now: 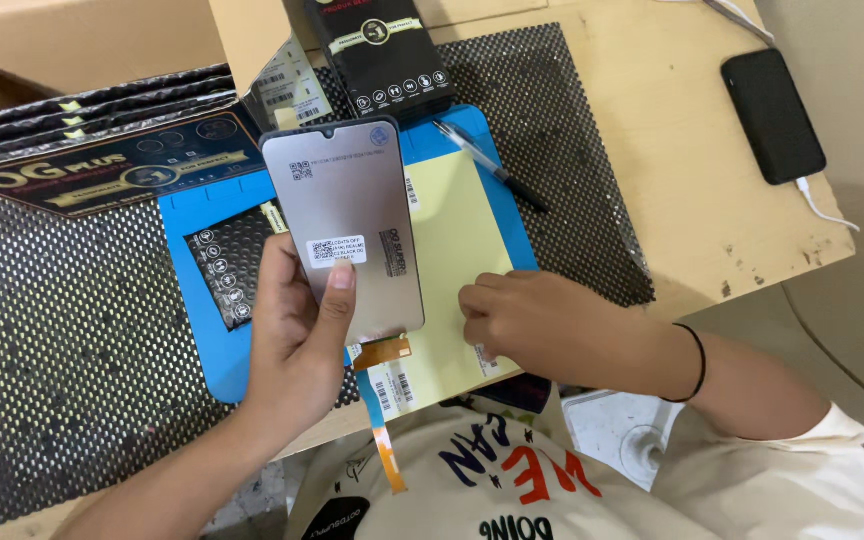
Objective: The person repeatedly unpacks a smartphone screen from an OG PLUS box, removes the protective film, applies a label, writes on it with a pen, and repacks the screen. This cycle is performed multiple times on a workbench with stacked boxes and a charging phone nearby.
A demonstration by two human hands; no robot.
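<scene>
grey phone screen panel (352, 225) held upright, back facing up, orange flex cable (384, 352) at its bottom; pale yellow sheet (457, 240) flat beneath

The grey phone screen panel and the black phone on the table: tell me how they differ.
The grey screen panel is held tilted in the left hand; the black phone lies flat on the wooden table. The panel bears white stickers and trails an orange ribbon; the phone is plain, with a white cable plugged in. Both are slim rectangles.

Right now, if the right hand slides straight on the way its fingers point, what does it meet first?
The right hand points leftward across the yellow sheet. It would likely meet the grey phone screen panel held by the left hand, though depth is unclear.
</scene>
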